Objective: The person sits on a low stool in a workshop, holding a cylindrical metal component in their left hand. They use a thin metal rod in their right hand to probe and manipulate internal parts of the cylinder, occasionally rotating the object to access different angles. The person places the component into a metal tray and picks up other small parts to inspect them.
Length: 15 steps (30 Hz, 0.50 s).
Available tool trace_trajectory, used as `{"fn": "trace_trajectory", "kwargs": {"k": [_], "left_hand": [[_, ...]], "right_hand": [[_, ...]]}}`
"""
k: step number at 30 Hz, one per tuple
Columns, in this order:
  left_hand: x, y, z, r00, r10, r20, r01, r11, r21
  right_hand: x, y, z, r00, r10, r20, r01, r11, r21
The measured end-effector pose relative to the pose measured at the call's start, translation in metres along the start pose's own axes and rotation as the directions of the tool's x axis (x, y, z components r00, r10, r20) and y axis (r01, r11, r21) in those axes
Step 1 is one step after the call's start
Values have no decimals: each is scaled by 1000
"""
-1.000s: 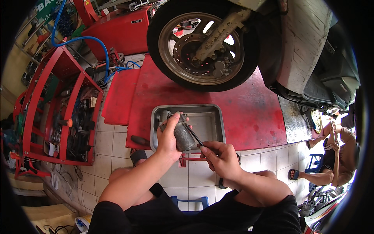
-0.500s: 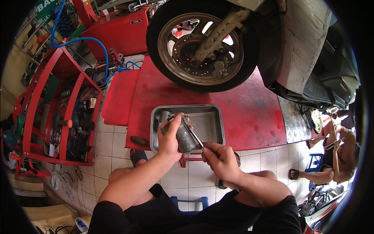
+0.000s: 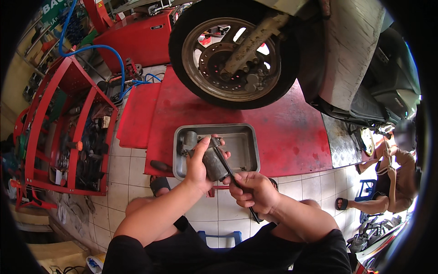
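Observation:
My left hand (image 3: 199, 164) grips a grey metal cylinder-shaped part (image 3: 213, 160) and holds it just above the near edge of a grey metal tray (image 3: 246, 132). My right hand (image 3: 253, 189) is closed around a thin dark tool (image 3: 226, 166) whose tip rests against the part's side. Another small metal piece (image 3: 188, 139) lies in the tray's left corner. The tray sits on a red lift platform (image 3: 283, 137), below a motorcycle's front wheel (image 3: 232, 55).
A red tool trolley (image 3: 64, 132) full of tools stands at my left. A blue hose (image 3: 98, 50) runs to a red machine (image 3: 137, 36) behind. The motorcycle body (image 3: 365, 68) fills the upper right. Another person (image 3: 392, 178) sits at the right on the tiled floor (image 3: 132, 169).
Both hands stay on the part and tool, with only small shifts; my right hand has moved slightly along the part with the tool.

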State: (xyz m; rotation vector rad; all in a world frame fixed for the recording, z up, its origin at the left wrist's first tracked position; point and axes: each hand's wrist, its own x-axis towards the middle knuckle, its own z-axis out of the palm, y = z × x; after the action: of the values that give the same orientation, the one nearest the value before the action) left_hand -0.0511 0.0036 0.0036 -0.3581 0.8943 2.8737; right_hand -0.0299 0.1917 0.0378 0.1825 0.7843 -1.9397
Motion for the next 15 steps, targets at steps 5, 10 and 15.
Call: {"fn": "trace_trajectory", "kwargs": {"k": [5,10,15], "left_hand": [[-2,-5,-2,992,-107,-61,108,994,7],[2,-12,-8,995,-88,-44,88,996,-3],[3,-5,-3,999,-29,19,29,1000,-2]], "right_hand": [[6,-4,-7,997,10,-71,-14,998,-61],[2,-5,2,995,-27,-100,10,986,-163],[-3,-12,8,987,-42,-155,-12,943,-333]]}}
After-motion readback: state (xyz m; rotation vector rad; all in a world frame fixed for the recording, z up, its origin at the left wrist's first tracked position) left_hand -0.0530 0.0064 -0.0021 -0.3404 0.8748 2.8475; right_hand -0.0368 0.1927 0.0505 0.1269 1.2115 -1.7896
